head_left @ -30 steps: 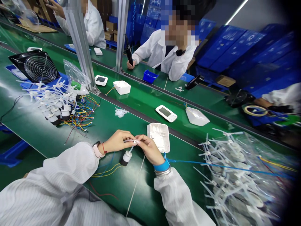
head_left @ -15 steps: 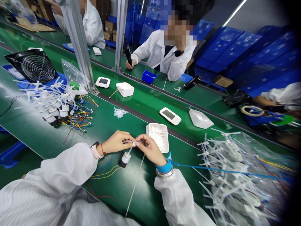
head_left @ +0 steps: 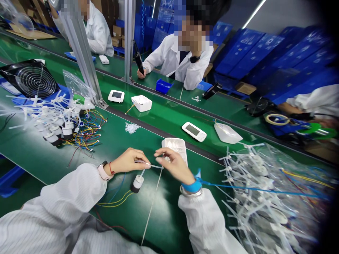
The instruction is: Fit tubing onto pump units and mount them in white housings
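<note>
My left hand (head_left: 130, 160) pinches a thin white tube (head_left: 156, 166) near a small joint, and the tube's free end points right. Below the fingers hangs or stands a small pump motor (head_left: 137, 182), white on top and black at its base, with yellow and blue wires trailing left. I cannot tell whether it touches the bench. My right hand (head_left: 173, 165) is off the tube, its fingers apart and slightly blurred. Just behind that hand lies a white plastic tray (head_left: 177, 144), partly covered by it.
Several pumps with tubes (head_left: 58, 127) lie at left, near a black fan (head_left: 37, 78). Small clear rings (head_left: 131, 127) sit by the belt (head_left: 159, 114), which carries white housings. Bagged tubing (head_left: 259, 197) fills the right. A blue cord (head_left: 238, 189) runs from my right wristband. Co-workers sit opposite.
My right hand has let go of the tube joint and moved slightly right, opening its fingers. The left hand keeps its pinch. The white housings on the belt have shifted slightly right relative to the bench.
</note>
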Motion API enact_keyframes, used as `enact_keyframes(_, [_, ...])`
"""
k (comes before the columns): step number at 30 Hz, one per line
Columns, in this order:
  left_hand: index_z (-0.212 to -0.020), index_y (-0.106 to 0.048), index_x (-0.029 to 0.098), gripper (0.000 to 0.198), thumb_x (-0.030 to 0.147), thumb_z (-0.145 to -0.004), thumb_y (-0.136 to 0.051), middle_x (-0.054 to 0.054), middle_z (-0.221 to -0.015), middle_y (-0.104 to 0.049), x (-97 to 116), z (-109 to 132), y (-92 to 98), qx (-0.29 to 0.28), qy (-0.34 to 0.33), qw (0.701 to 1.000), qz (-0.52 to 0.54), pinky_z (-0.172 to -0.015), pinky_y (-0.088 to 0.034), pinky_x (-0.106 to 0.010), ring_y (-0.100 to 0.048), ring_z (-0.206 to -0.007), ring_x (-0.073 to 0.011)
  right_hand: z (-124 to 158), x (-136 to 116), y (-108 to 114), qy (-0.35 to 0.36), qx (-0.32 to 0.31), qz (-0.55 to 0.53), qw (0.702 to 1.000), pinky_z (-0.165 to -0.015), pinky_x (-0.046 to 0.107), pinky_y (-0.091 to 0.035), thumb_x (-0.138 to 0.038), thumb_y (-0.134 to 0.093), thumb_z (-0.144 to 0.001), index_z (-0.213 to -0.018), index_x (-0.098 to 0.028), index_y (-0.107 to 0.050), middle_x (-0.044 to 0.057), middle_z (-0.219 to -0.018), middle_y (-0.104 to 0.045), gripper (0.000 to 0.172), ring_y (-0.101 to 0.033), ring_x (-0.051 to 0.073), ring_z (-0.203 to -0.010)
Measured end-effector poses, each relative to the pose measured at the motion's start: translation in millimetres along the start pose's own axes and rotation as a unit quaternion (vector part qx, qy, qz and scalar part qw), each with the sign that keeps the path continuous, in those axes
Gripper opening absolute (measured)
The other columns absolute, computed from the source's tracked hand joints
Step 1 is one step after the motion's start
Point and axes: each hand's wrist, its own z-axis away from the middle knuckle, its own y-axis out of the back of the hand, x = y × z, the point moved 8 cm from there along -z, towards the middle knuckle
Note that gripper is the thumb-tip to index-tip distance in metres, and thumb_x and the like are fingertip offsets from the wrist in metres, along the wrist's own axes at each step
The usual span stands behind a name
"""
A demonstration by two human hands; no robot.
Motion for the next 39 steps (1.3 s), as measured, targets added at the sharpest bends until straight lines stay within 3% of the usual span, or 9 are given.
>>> enact_keyframes(4, [-0.080, -0.067, 0.009, 0.023, 0.030, -0.072, -0.065, -0.006, -0.077, -0.061, -16.3, 0.5, -2.1, -0.029, 0.066, 0.989, 0.130, -0.062, -0.046, -0.021, -0.056, -0.067, -0.0106, 12.2, 26.5, 88.3, 0.029, 0.255, 0.169, 0.952, -0.074, 0.037, -0.043, -0.036, -0.056, -0.078, -0.098, -0.018, -0.057, 0.007, -0.091, -0.057, 0.027, -0.053, 0.019, -0.082])
enact_keyframes(7, [-0.081, -0.067, 0.009, 0.023, 0.030, -0.072, -0.066, -0.005, -0.077, -0.060, -17.9, 1.1, -5.2, -0.056, 0.081, 0.980, 0.175, -0.060, -0.046, -0.020, -0.055, -0.064, -0.0089, 14.1, 66.5, 108.0, 0.019, 0.271, 0.195, 0.942, -0.078, 0.040, -0.045, -0.039, -0.058, -0.073, -0.114, -0.017, -0.050, 0.013, -0.114, -0.047, 0.047, -0.047, 0.025, -0.102])
enact_keyframes(12, [-0.078, -0.069, 0.011, 0.017, 0.026, -0.072, -0.065, -0.004, -0.075, -0.056, -7.3, 0.1, 2.0, -0.013, 0.028, 0.998, 0.055, -0.060, -0.044, -0.019, -0.053, -0.066, -0.0086, 5.9, 100.7, 82.3, 0.011, 0.220, 0.117, 0.968, -0.103, 0.045, -0.027, -0.034, -0.049, -0.078, -0.128, -0.016, -0.037, 0.015, -0.133, -0.037, 0.054, -0.035, 0.023, -0.124])
enact_keyframes(19, [-0.082, -0.064, 0.014, 0.018, 0.030, -0.073, -0.065, -0.003, -0.083, -0.057, 2.8, 1.8, 0.2, -0.007, 0.006, 0.987, -0.159, -0.064, -0.045, -0.019, -0.055, -0.066, -0.0084, 9.7, 91.2, 41.3, -0.015, 0.286, 0.049, 0.957, -0.107, 0.044, -0.020, -0.023, -0.042, -0.078, -0.133, -0.018, -0.029, 0.010, -0.138, -0.033, 0.057, -0.030, 0.020, -0.128])
enact_keyframes(23, [-0.085, -0.060, 0.016, 0.016, 0.027, -0.086, -0.049, -0.003, -0.078, -0.056, 30.5, 4.5, 0.8, -0.018, -0.068, 0.900, -0.431, -0.066, -0.041, -0.022, -0.053, -0.071, -0.0122, 8.9, 82.9, 23.5, -0.005, 0.270, 0.040, 0.962, -0.108, 0.043, -0.021, -0.018, -0.040, -0.075, -0.131, -0.015, -0.033, 0.011, -0.135, -0.037, 0.057, -0.032, 0.019, -0.126])
enact_keyframes(26, [-0.083, -0.058, 0.014, 0.018, 0.024, -0.088, -0.045, -0.006, -0.084, -0.058, 53.6, 8.4, -0.6, -0.052, -0.122, 0.835, -0.534, -0.069, -0.041, -0.026, -0.053, -0.081, -0.0167, 8.6, 71.9, 18.9, 0.005, 0.258, 0.045, 0.965, -0.106, 0.044, -0.024, -0.016, -0.039, -0.074, -0.129, -0.016, -0.035, 0.011, -0.132, -0.039, 0.054, -0.035, 0.019, -0.123])
enact_keyframes(29, [-0.079, -0.057, 0.014, 0.020, 0.021, -0.089, -0.042, -0.009, -0.095, -0.058, 81.4, 15.2, -5.0, -0.090, -0.189, 0.823, -0.528, -0.076, -0.040, -0.027, -0.051, -0.094, -0.0180, 17.3, 39.1, 19.9, 0.066, 0.290, 0.101, 0.949, -0.104, 0.046, -0.027, -0.018, -0.040, -0.077, -0.123, -0.019, -0.041, 0.011, -0.127, -0.042, 0.046, -0.036, 0.022, -0.121])
enact_keyframes(34, [-0.070, -0.056, 0.016, 0.021, 0.019, -0.086, -0.044, -0.003, -0.061, -0.054, 110.8, 17.1, -13.1, -0.163, -0.199, 0.778, -0.573, -0.062, -0.035, -0.028, -0.049, -0.059, -0.0145, 39.8, -27.6, -15.6, 0.192, 0.228, 0.086, 0.951, -0.091, 0.041, -0.039, -0.021, -0.044, -0.082, -0.110, -0.023, -0.049, 0.010, -0.110, -0.049, 0.029, -0.047, 0.022, -0.105])
enact_keyframes(39, [-0.057, -0.056, 0.015, 0.021, 0.015, -0.077, -0.056, -0.005, -0.063, -0.057, 135.3, -0.9, -15.0, -0.168, -0.198, 0.745, -0.615, -0.063, -0.033, -0.029, -0.051, -0.066, -0.0164, 39.7, -46.2, -71.3, 0.131, 0.115, -0.025, 0.984, -0.082, 0.036, -0.044, -0.029, -0.055, -0.076, -0.118, -0.021, -0.038, 0.008, -0.109, -0.048, 0.046, -0.049, 0.020, -0.097])
